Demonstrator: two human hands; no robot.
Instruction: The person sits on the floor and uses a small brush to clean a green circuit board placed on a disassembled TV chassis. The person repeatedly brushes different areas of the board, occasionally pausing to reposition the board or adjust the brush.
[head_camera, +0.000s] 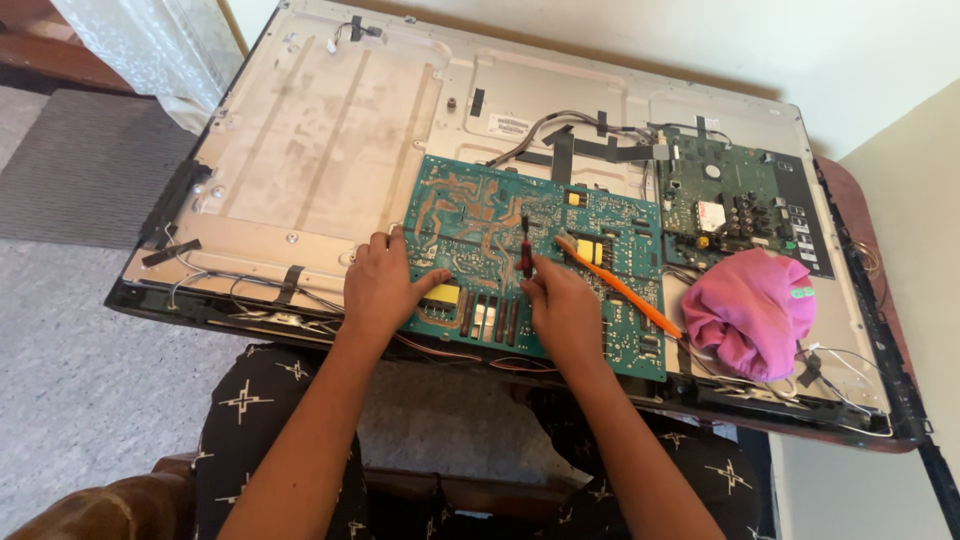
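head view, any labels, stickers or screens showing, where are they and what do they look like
Label: small white rectangle with dark print, on the grey metal back panel, top centre, above the large green board.
Sticker: small white patch with a red mark, on the smaller green board at right, above the pink cloth.
No lit screen in view.

A green circuit board (520, 265) with copper-toned traces, an orange-handled brush (625, 292), a pink cloth (750, 312), black trousers (250, 420) patterned with white stars.
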